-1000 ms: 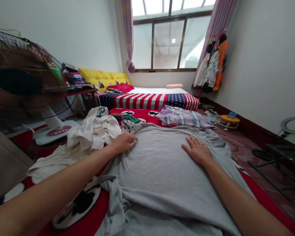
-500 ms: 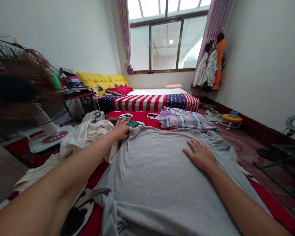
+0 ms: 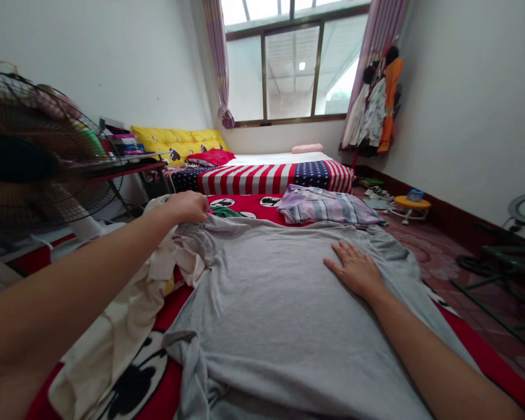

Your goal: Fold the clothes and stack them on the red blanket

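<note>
The left hand (image 3: 188,207) pinches the far corner of a grey T-shirt (image 3: 280,303), lifting it. The right hand (image 3: 354,269) lies flat and open on the shirt.

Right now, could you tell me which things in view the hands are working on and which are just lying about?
In hand:
- grey T-shirt, spread flat
- left hand, gripping its far corner
- right hand, pressed flat on it

Lying about:
- cream garment
- striped clothes
- fan
- yellow stool
</note>
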Action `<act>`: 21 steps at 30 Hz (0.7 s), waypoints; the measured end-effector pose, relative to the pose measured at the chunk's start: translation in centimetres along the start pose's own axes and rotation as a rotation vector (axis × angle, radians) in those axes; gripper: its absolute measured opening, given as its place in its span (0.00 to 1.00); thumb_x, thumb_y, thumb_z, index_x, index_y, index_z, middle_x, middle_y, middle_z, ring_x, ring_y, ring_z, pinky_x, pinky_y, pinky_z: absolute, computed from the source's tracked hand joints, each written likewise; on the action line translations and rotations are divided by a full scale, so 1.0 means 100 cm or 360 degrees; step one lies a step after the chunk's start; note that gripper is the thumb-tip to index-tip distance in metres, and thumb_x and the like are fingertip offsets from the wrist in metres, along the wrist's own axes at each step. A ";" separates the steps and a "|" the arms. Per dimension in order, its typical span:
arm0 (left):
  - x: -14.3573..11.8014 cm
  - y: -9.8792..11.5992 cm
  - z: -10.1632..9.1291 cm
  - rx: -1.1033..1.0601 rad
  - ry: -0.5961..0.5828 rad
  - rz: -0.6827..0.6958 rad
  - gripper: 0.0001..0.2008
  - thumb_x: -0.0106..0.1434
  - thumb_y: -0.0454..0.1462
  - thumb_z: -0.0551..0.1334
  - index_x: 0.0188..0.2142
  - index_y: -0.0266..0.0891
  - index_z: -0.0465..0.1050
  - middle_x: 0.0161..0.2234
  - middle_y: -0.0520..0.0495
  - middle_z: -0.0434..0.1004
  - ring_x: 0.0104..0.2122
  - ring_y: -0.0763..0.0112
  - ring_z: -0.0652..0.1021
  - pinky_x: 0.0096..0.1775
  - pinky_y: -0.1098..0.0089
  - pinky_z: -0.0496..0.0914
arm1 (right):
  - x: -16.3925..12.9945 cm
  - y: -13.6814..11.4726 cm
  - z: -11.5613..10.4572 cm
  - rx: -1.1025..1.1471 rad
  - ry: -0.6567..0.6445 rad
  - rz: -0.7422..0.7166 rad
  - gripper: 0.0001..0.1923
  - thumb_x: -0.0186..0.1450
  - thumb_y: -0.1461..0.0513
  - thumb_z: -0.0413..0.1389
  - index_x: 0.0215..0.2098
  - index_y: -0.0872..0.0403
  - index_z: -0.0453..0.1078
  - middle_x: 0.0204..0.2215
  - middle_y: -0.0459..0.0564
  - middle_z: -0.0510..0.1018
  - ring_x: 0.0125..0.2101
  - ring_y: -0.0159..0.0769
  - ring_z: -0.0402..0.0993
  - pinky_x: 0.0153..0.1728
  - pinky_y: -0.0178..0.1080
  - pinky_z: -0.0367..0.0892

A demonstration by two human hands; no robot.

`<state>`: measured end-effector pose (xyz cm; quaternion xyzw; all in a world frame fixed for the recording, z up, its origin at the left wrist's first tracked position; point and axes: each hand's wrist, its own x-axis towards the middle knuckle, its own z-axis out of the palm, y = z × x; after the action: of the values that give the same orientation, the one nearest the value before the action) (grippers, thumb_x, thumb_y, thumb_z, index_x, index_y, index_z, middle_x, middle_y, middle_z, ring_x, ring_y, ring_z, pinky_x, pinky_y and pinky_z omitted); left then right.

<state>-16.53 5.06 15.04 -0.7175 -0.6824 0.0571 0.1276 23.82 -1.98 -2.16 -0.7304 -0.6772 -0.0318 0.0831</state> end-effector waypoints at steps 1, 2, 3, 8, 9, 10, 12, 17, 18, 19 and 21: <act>-0.003 0.000 -0.003 0.0096 -0.0063 -0.0053 0.15 0.49 0.39 0.64 0.38 0.43 0.79 0.42 0.43 0.79 0.41 0.54 0.78 0.39 0.66 0.69 | 0.000 0.000 0.000 0.0004 0.0003 -0.0003 0.35 0.67 0.44 0.39 0.66 0.50 0.53 0.67 0.48 0.51 0.66 0.44 0.45 0.62 0.55 0.46; -0.006 0.001 -0.004 0.0176 -0.0094 -0.0091 0.14 0.48 0.37 0.65 0.37 0.42 0.79 0.43 0.40 0.79 0.42 0.52 0.77 0.40 0.64 0.69 | 0.000 0.000 0.000 0.0006 0.0006 -0.0005 0.35 0.67 0.44 0.39 0.66 0.50 0.53 0.67 0.48 0.51 0.66 0.44 0.45 0.62 0.55 0.46; -0.008 0.004 -0.004 0.0228 -0.0088 -0.0113 0.14 0.48 0.36 0.65 0.37 0.41 0.79 0.43 0.38 0.79 0.42 0.50 0.77 0.40 0.63 0.69 | 0.000 0.000 0.000 0.0008 0.0007 -0.0006 0.35 0.67 0.44 0.39 0.66 0.50 0.53 0.67 0.48 0.51 0.66 0.44 0.45 0.62 0.55 0.46; -0.006 0.036 0.013 0.0117 0.0226 -0.0035 0.14 0.56 0.37 0.60 0.40 0.37 0.79 0.45 0.35 0.77 0.46 0.49 0.75 0.44 0.60 0.68 | 0.000 -0.001 0.000 0.0007 0.0001 -0.0001 0.34 0.67 0.44 0.40 0.66 0.50 0.53 0.67 0.48 0.51 0.66 0.44 0.45 0.62 0.55 0.46; -0.002 0.045 0.019 0.0070 0.0243 -0.0004 0.14 0.57 0.37 0.58 0.40 0.38 0.79 0.46 0.36 0.77 0.46 0.51 0.75 0.45 0.61 0.68 | -0.001 -0.001 -0.001 0.0006 0.0000 0.0001 0.34 0.67 0.44 0.40 0.66 0.50 0.53 0.67 0.48 0.51 0.66 0.44 0.45 0.62 0.55 0.47; 0.002 0.053 0.024 0.0025 0.0235 0.0022 0.14 0.58 0.37 0.57 0.41 0.39 0.79 0.46 0.38 0.77 0.46 0.52 0.76 0.45 0.62 0.68 | -0.001 -0.001 -0.001 0.0004 -0.0001 0.0005 0.34 0.67 0.45 0.40 0.66 0.50 0.53 0.67 0.47 0.51 0.66 0.43 0.45 0.62 0.54 0.47; 0.013 0.068 0.035 -0.0055 0.0193 0.0045 0.14 0.59 0.37 0.57 0.41 0.40 0.79 0.45 0.39 0.78 0.46 0.55 0.76 0.44 0.65 0.69 | -0.002 -0.001 -0.002 0.0002 -0.0002 0.0007 0.34 0.67 0.45 0.40 0.66 0.50 0.53 0.67 0.47 0.51 0.66 0.43 0.45 0.62 0.54 0.47; 0.039 0.089 0.054 -0.0181 0.0047 0.0009 0.13 0.56 0.40 0.63 0.40 0.41 0.80 0.44 0.40 0.79 0.45 0.53 0.77 0.42 0.65 0.70 | -0.004 -0.002 -0.004 0.0019 0.0015 -0.0006 0.33 0.67 0.45 0.41 0.65 0.51 0.54 0.67 0.47 0.52 0.66 0.44 0.46 0.62 0.55 0.47; 0.043 0.091 0.057 -0.0199 0.0012 0.0001 0.13 0.54 0.41 0.65 0.39 0.41 0.80 0.45 0.40 0.79 0.45 0.53 0.77 0.42 0.65 0.70 | -0.004 -0.002 -0.005 0.0022 0.0021 -0.0005 0.33 0.67 0.45 0.41 0.65 0.50 0.55 0.67 0.47 0.53 0.66 0.43 0.47 0.62 0.55 0.47; 0.046 0.092 0.060 -0.0215 -0.0020 -0.0003 0.14 0.53 0.42 0.67 0.39 0.41 0.80 0.44 0.39 0.79 0.44 0.52 0.77 0.42 0.65 0.70 | -0.004 -0.002 -0.005 0.0025 0.0025 -0.0002 0.33 0.67 0.45 0.41 0.65 0.50 0.55 0.67 0.47 0.52 0.66 0.43 0.47 0.62 0.54 0.47; 0.049 0.092 0.067 -0.0247 -0.0070 0.0001 0.14 0.51 0.44 0.68 0.37 0.41 0.81 0.43 0.40 0.79 0.44 0.53 0.77 0.41 0.66 0.70 | -0.004 -0.002 -0.004 0.0028 0.0026 -0.0001 0.33 0.67 0.45 0.41 0.65 0.50 0.55 0.67 0.47 0.52 0.66 0.43 0.47 0.62 0.54 0.47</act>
<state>-9.06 10.32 6.64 -0.7240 -0.6872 0.0199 0.0566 23.64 -2.47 -1.77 -0.7291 -0.6770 -0.0317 0.0951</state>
